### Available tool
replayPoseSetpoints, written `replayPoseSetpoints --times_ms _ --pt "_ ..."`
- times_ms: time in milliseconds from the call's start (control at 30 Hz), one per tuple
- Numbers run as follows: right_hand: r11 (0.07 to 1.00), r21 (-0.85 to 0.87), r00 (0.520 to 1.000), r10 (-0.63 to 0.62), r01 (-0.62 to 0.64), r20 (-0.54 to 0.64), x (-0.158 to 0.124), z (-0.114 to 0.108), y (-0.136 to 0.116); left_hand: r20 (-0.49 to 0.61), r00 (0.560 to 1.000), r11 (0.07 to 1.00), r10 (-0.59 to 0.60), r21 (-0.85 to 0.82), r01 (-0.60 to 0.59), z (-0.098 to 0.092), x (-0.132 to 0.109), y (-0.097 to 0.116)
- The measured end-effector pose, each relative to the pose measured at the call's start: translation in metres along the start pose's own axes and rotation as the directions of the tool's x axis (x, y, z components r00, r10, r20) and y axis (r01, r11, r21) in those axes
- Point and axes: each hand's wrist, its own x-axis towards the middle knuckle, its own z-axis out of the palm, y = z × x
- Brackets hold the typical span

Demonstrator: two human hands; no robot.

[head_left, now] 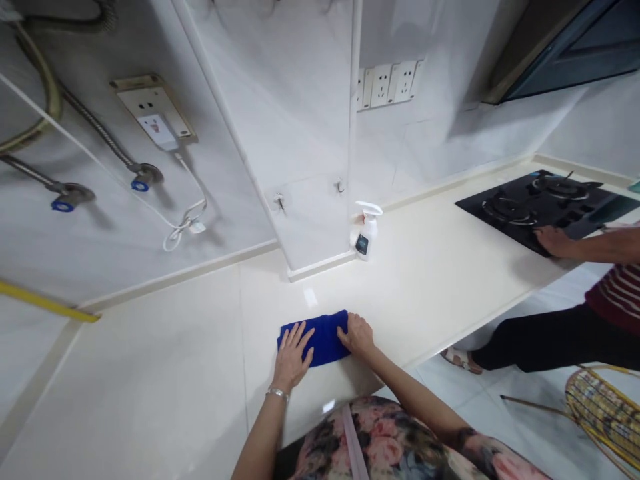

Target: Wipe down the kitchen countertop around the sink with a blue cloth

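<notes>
A folded blue cloth [327,340] lies flat on the white countertop [190,360], close to its front edge. My left hand [293,360] rests on the cloth's left part, palm down with the fingers spread. At the cloth's right end, my right hand [357,335] grips the edge, thumb on top and the fingers curled at the side. A bracelet circles my left wrist. Beyond the cloth, a white spray bottle [366,233] stands against the corner of the wall pillar.
To the right, a co-worker's hand [554,240] touches the black gas stove [530,203]. A woven chair [603,413] stands on the floor below. Sockets [385,85], a plugged-in charger [159,130] and water valves [143,179] line the walls. A yellow pipe [45,300] meets the counter at left.
</notes>
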Motion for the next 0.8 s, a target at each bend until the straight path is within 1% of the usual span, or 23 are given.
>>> replayPoseSetpoints --times_ms 67,133,233,300,333,367,400,467,500,533,600,633,667,700,733,767,800 --pt "1.000 0.004 0.999 0.013 -0.013 0.030 0.007 -0.004 -0.003 -0.016 1.000 1.000 0.001 0.003 -0.001 0.001 0.001 -0.006" --pt "1.000 0.016 0.999 -0.008 0.007 0.032 0.007 -0.005 -0.003 -0.039 0.999 1.000 -0.011 -0.002 0.011 0.004 0.000 -0.005" --pt "0.997 0.038 0.998 -0.061 0.060 0.021 -0.002 -0.004 0.002 -0.073 0.996 0.998 -0.049 -0.044 0.046 0.008 -0.005 0.000" --pt "0.994 0.057 0.995 -0.098 0.098 0.012 -0.010 -0.003 0.008 -0.114 0.988 0.992 -0.105 -0.086 0.095 0.007 -0.012 0.001" --pt "0.988 0.108 0.994 -0.108 0.108 0.001 -0.013 -0.004 0.011 -0.142 0.979 0.986 -0.145 -0.108 0.130 0.005 -0.017 -0.001" --pt "0.972 0.211 0.994 -0.107 0.108 -0.018 -0.015 -0.005 0.013 -0.173 0.966 0.977 -0.190 -0.127 0.169 0.002 -0.024 -0.005" --pt "0.934 0.343 0.995 -0.095 0.102 -0.040 -0.016 -0.007 0.015 -0.207 0.948 0.966 -0.240 -0.142 0.214 -0.003 -0.032 -0.011" --pt "0.802 0.591 0.995 -0.058 0.093 -0.079 -0.013 -0.014 0.016 -0.275 0.893 0.933 -0.356 -0.161 0.322 -0.014 -0.052 -0.030" --pt "0.727 0.680 0.994 -0.035 0.095 -0.102 -0.010 -0.019 0.014 -0.308 0.853 0.907 -0.421 -0.167 0.387 -0.020 -0.064 -0.041" --pt "0.676 0.730 0.992 -0.017 0.104 -0.125 -0.006 -0.026 0.012 -0.337 0.804 0.872 -0.489 -0.170 0.459 -0.027 -0.078 -0.052" --pt "0.631 0.766 0.985 0.014 0.125 -0.172 0.005 -0.045 0.007 -0.385 0.679 0.771 -0.626 -0.174 0.612 -0.039 -0.108 -0.073" --pt "0.611 0.780 0.980 0.034 0.135 -0.196 0.011 -0.057 0.003 -0.400 0.609 0.708 -0.685 -0.173 0.684 -0.043 -0.122 -0.081" --pt "0.596 0.789 0.973 0.052 0.152 -0.226 0.017 -0.071 0.001 -0.404 0.549 0.649 -0.732 -0.170 0.741 -0.047 -0.136 -0.086" --pt "0.589 0.788 0.962 0.064 0.178 -0.266 0.023 -0.087 -0.002 -0.399 0.507 0.603 -0.764 -0.164 0.781 -0.050 -0.147 -0.089" --pt "0.583 0.783 0.945 0.078 0.216 -0.318 0.029 -0.103 -0.005 -0.390 0.485 0.575 -0.783 -0.156 0.803 -0.052 -0.156 -0.089" --pt "0.585 0.768 0.922 0.086 0.261 -0.379 0.034 -0.119 -0.007 -0.385 0.479 0.565 -0.789 -0.150 0.811 -0.054 -0.161 -0.088" --pt "0.599 0.738 0.893 0.082 0.311 -0.442 0.039 -0.134 -0.010 -0.387 0.481 0.567 -0.787 -0.147 0.810 -0.055 -0.164 -0.085"
